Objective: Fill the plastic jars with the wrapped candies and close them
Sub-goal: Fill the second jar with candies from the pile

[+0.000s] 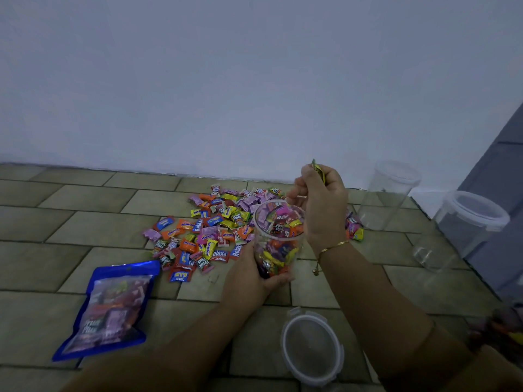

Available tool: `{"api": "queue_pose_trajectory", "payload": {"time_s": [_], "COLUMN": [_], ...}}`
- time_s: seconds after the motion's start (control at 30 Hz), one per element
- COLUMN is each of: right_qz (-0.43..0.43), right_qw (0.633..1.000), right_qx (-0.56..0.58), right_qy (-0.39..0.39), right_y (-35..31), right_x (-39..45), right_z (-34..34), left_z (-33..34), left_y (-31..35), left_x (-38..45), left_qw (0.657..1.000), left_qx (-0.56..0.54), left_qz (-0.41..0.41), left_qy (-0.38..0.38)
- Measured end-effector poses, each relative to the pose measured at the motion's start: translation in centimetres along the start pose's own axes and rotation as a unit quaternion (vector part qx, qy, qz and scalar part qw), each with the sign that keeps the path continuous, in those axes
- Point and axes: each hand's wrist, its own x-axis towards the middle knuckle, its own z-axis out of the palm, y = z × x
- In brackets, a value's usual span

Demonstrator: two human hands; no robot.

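Tiled floor (85, 222): candy pile (209, 230), bag (110, 309), lid (312, 345).

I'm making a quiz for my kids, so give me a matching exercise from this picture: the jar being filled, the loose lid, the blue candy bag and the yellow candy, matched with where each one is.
Things:
1. jar being filled
2. loose lid
3. blue candy bag
4. yellow candy

Places:
A. lying on the tiled floor, far left
B. held by the left hand
C. pinched in the right hand above the jar
D. on the floor nearest the camera, between the forearms

Pairs: 1-B, 2-D, 3-A, 4-C
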Motion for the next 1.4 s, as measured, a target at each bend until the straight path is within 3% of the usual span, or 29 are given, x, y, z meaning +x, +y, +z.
{"api": "queue_pose_trajectory", "payload": {"time_s": [0.33, 0.47, 0.57, 0.67, 0.8, 0.93, 1.07, 1.23, 1.4], "right_qz": [-0.033, -0.028, -0.02, 0.018, 0.008, -0.068, -0.097, -0.083, -0.093], "right_qw": [0.998, 0.999, 0.995, 0.955, 0.853, 0.751, 0.673, 0.638, 0.651], "right_qx": [-0.004, 0.045, -0.078, -0.294, -0.515, -0.619, -0.682, -0.699, -0.708], "right_qy": [-0.049, -0.009, 0.057, 0.032, -0.082, -0.219, -0.27, -0.312, -0.257], "right_y": [0.2, 0.6, 2.3, 5.7, 10.1, 11.9, 12.2, 12.6, 13.3], "right_x": [-0.5, 0.1, 0.6, 1.0, 0.6, 0.1, 0.4, 1.3, 1.5], "right_z": [-0.2, -1.2, -3.1, -6.1, -9.4, -9.5, -8.8, -7.8, -7.6], "left_z": [0.0, 0.1, 0.2, 0.3, 0.3, 0.4, 0.4, 0.4, 0.4], "left_y": [-0.1, -0.2, -0.2, -0.3, -0.3, -0.2, -0.3, -0.4, -0.3], "left_x": [0.0, 0.1, 0.1, 0.0, 0.1, 0.1, 0.2, 0.3, 0.2], "left_qw": [1.0, 1.0, 1.0, 0.999, 0.997, 0.996, 0.993, 0.992, 0.993], "left_qx": [-0.004, 0.008, 0.009, 0.0, -0.011, -0.021, -0.037, -0.047, -0.038], "left_qz": [0.002, 0.0, 0.001, -0.001, -0.018, -0.024, -0.032, -0.033, -0.027], "left_qy": [0.001, 0.001, 0.006, 0.033, 0.08, 0.088, 0.104, 0.109, 0.106]}}
